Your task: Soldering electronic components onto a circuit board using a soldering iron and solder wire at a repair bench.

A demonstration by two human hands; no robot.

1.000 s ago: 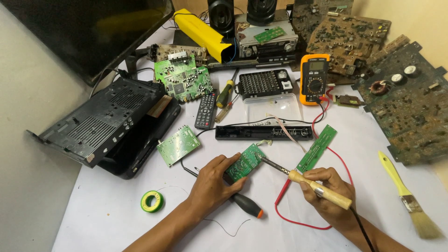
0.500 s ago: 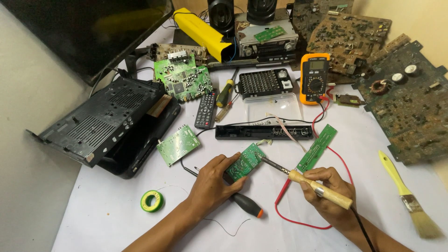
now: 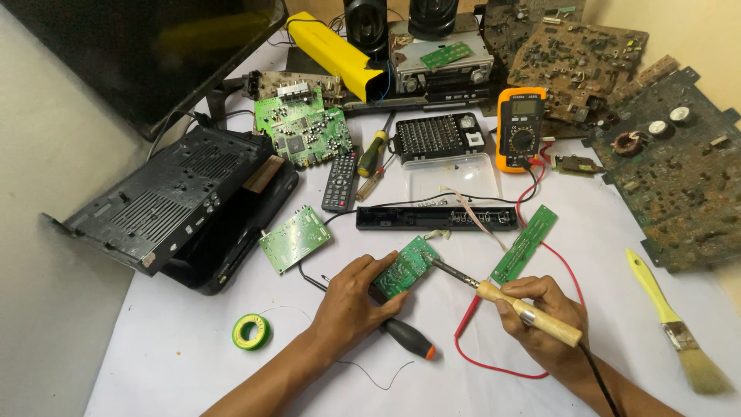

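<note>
Your left hand lay flat-ish on the small green circuit board, grip pressing it w/ fingers down to the bench. The board sat near centre of the white bench, tilted, its far end toward 1 o'clock. Your right hand had its grip closed around the wooden handle of the soldering iron; the metal tip pointed to 10 o'clock and met the board's right edge, exact contact too small to tell. A screwdriver w/ black-orange handle lay just beside your left wrist, at 4 o'clock from it. A green tape roll was at 8 o'clock from the left hand, apart. A narrow green strip board lay at 12 o'clock from the right hand, near. A red wire looped below the iron. A yellow-handled brush rested well apart at 3 o'clock.
</note>
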